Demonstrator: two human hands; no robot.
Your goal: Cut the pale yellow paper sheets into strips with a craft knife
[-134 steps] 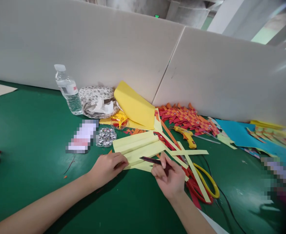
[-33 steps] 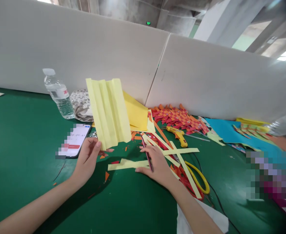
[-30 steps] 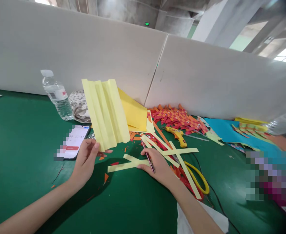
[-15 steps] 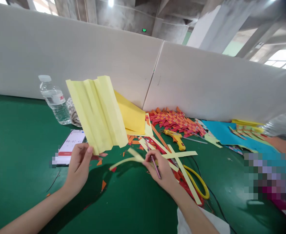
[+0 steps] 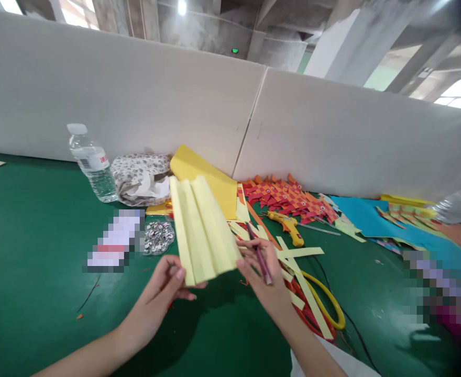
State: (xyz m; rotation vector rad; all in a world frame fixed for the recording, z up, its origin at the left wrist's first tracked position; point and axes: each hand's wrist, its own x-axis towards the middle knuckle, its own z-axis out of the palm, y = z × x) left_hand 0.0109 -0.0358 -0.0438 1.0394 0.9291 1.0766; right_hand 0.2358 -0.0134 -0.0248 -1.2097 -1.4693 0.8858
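Left hand (image 5: 163, 292) pinches pleated sheet (image 5: 204, 230) by lower-left corner, held up between both hands; right hand (image 5: 269, 272) grips pen-like tool (image 5: 262, 262), thumb at opposite corner; tool might snag sheet; uneven pull could tear it.

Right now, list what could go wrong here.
The slim dark tool in the right grip could mark or snag the pleated pale-yellow paper close by. Lowering that grip might sweep the loose strips aside. The yellow glue gun lies close to the checkered paper pieces and might scorch them if hot; heat can't be seen.
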